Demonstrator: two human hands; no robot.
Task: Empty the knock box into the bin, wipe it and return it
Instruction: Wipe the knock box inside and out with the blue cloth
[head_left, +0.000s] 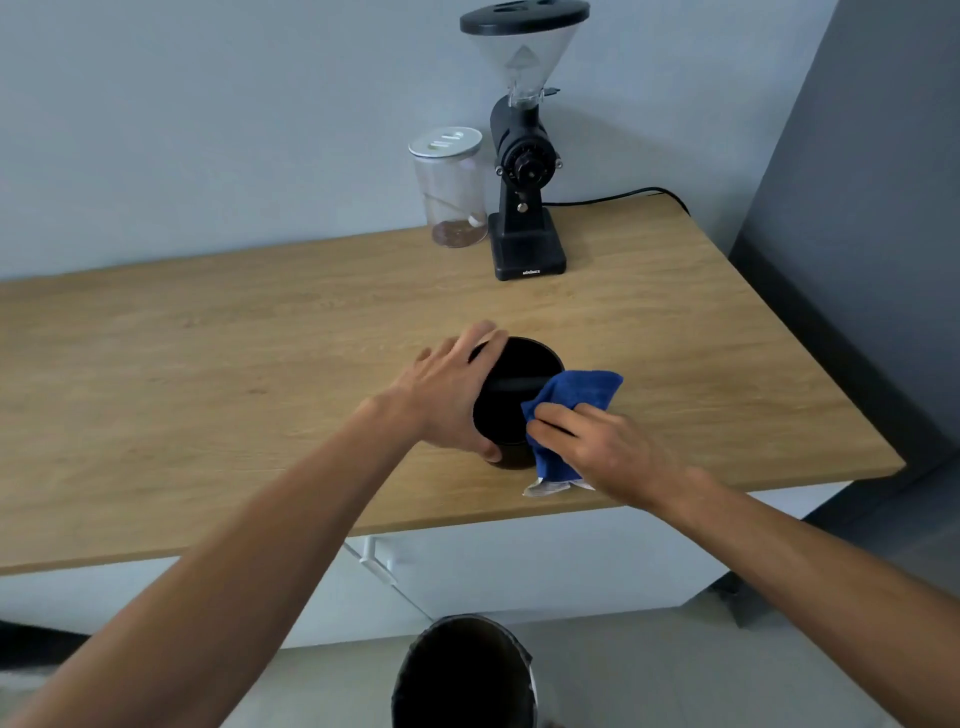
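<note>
Two hands are occupied at the knock box (506, 410), which stands upright on the wooden counter (208, 364) near its front edge. It is steadied by the left hand (447, 395), wrapped around its side, seemingly so it cannot turn, while a blue cloth (569, 400) is pinched by the right hand (597, 447) and pressed against the rim for wiping. The bin (467, 675) stands on the floor directly below.

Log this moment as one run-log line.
stage: wiping | left hand: steadies knock box on counter | right hand: presses blue cloth at rim | bin: on floor
</note>
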